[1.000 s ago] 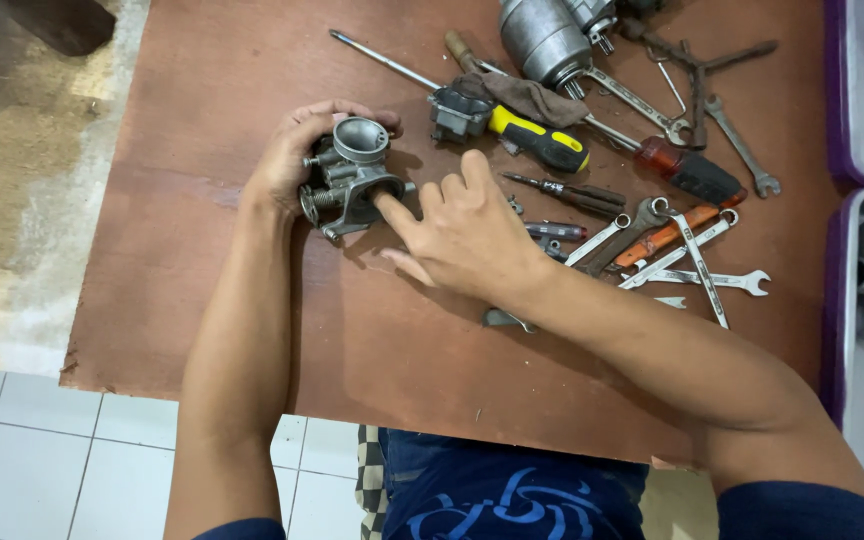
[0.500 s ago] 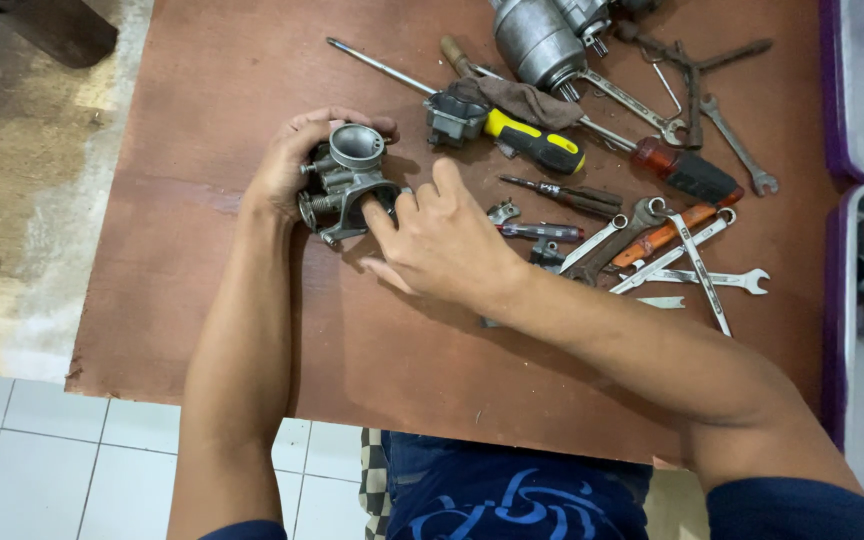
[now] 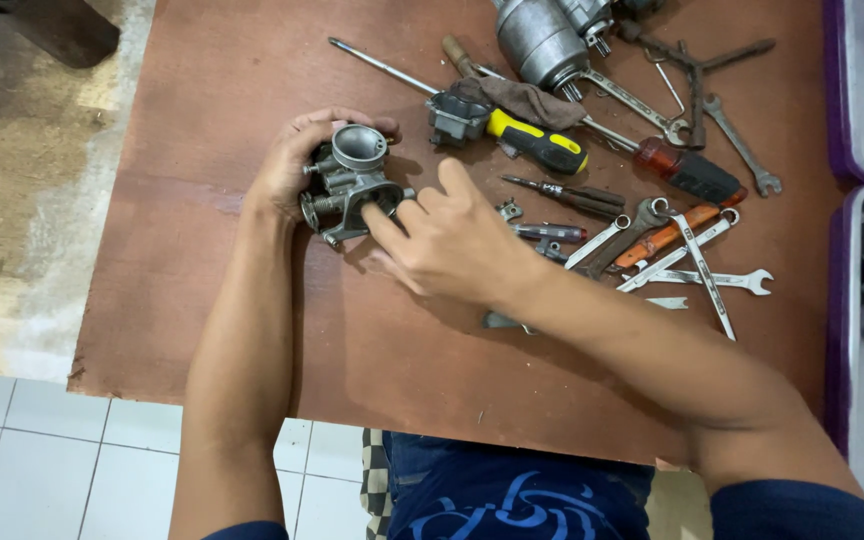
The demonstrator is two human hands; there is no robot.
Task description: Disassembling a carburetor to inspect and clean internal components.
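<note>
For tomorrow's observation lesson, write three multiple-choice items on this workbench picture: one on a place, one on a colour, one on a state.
1. Where does the grey cast-metal carburettor body sit?
A. on the brown wooden board
B. in a tub
C. on the tiles

2. What colours is the grip of the screwdriver just behind the right hand?
A. all red
B. yellow and black
C. green

3. How does the left hand stand?
A. flat on the board
B. closed around the carburettor body's far side
C. holding a spanner

Answers: 1 A, it rests on the board between both hands. 2 B, yellow with black bands. 3 B, its fingers wrap the body, while the right hand's fingertips touch it.
</note>
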